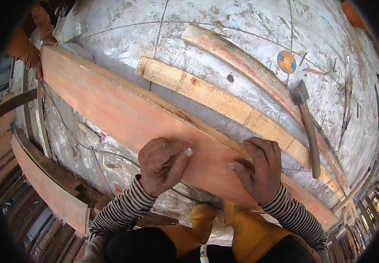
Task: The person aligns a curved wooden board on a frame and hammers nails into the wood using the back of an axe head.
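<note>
A long reddish plywood panel point(110, 114) with a curved edge stands tilted across the view, its timber-backed top edge facing away from me. My left hand point(161, 164) is closed near the middle of its face. A small white tip shows at that hand's thumb; whether it is a nail or a held piece I cannot make out. With fingers over the top edge and thumb against the face, my right hand point(259, 171) grips the panel. At the far left end, another person's hands point(37, 65) hold it.
Beyond the panel lie a curved pale plank point(224, 103) and a weathered reddish plank point(242, 61). A hammer point(308, 127) rests across both. An orange-and-blue disc point(286, 62) is on the stained floor point(189, 11). Another curved panel point(49, 184) leans at the left, near wooden slats point(23, 210).
</note>
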Demonstrator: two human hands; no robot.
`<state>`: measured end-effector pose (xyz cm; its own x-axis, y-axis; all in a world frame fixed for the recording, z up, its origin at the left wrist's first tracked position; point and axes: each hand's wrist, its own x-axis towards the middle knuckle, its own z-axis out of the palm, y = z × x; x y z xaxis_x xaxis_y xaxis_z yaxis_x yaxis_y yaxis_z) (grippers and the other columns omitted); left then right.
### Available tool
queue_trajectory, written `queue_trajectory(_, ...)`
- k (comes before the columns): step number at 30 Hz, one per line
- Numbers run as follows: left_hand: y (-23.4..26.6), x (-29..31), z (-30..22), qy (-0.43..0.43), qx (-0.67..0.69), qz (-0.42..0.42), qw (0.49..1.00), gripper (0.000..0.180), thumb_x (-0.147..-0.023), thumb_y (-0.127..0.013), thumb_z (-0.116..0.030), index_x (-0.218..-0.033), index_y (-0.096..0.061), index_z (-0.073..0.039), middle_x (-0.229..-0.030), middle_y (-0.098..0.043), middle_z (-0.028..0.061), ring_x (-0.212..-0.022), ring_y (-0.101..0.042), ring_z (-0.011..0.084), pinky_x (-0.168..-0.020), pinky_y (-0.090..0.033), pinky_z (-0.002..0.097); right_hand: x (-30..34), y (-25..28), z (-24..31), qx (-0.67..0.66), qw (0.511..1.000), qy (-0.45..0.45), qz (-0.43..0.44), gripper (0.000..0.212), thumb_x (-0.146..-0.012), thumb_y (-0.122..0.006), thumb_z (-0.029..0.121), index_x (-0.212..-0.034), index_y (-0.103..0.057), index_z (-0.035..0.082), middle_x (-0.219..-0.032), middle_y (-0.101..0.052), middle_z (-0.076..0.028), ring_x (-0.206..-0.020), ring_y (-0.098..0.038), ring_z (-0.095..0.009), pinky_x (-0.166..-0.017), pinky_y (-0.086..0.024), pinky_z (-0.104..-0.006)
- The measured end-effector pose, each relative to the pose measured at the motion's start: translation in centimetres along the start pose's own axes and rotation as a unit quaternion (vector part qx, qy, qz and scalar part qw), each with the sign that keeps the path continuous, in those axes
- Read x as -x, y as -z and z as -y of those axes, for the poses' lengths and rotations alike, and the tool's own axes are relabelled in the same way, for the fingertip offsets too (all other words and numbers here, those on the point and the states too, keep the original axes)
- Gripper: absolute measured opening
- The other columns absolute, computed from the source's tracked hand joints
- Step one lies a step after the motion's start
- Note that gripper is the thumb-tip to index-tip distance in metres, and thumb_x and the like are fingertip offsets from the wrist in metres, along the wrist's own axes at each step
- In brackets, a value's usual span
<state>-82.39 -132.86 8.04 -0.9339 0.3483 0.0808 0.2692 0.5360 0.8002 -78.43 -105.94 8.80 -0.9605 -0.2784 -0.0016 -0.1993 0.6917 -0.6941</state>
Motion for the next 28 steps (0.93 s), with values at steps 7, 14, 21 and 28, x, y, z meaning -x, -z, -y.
queue_trajectory(7,-1.1,-1.5,3.0,-0.009,-0.176,-0.135,0.975,0.018,-0.085,-0.08,-0.005,-0.103,-0.077,-0.01,-0.066,-0.058,-0.0019,-0.065,-0.052,0.0131,-0.07,-0.04,0.0316,1.2,-1.3,-2.4,-0.076,0.996,-0.036,0.009,0.03,-0.085,-0.077,0.012,-0.113,-0.073,0.002,-0.107,-0.07,-0.013,-0.093,-0.065,-0.031,-0.082,-0.055,-0.0407)
queue_trajectory(14,-1.3,0.9,5.5,0.03,-0.119,-0.179,0.976,0.014,-0.091,-0.077,-0.004,-0.105,-0.075,-0.004,-0.072,-0.061,-0.0012,-0.07,-0.047,0.0117,-0.07,-0.042,0.0288,2.0,1.6,-5.2,-0.225,0.963,-0.131,-0.075,0.024,-0.093,-0.073,0.014,-0.114,-0.074,0.004,-0.109,-0.071,-0.016,-0.091,-0.067,-0.031,-0.083,-0.056,-0.0385)
queue_trajectory(21,-1.6,1.9,6.7,0.024,-0.078,-0.185,0.979,0.015,-0.096,-0.072,-0.003,-0.11,-0.073,0.0,-0.086,-0.063,0.0023,-0.074,-0.05,0.0105,-0.07,-0.045,0.0258,8.5,11.0,-17.5,0.288,0.917,-0.276,-0.007,0.052,-0.086,-0.081,0.028,-0.127,-0.06,0.004,-0.115,-0.065,-0.017,-0.106,-0.065,-0.035,-0.093,-0.053,-0.0468)
queue_trajectory(28,-0.9,2.3,6.3,0.05,-0.123,-0.164,0.977,0.028,-0.096,-0.074,-0.007,-0.122,-0.07,0.001,-0.096,-0.071,0.0091,-0.093,-0.064,0.0144,-0.091,-0.051,0.0269,5.0,7.2,-19.9,0.17,0.959,-0.221,0.052,0.052,-0.083,-0.077,0.01,-0.127,-0.051,-0.002,-0.121,-0.062,-0.027,-0.109,-0.065,-0.041,-0.096,-0.054,-0.0471)
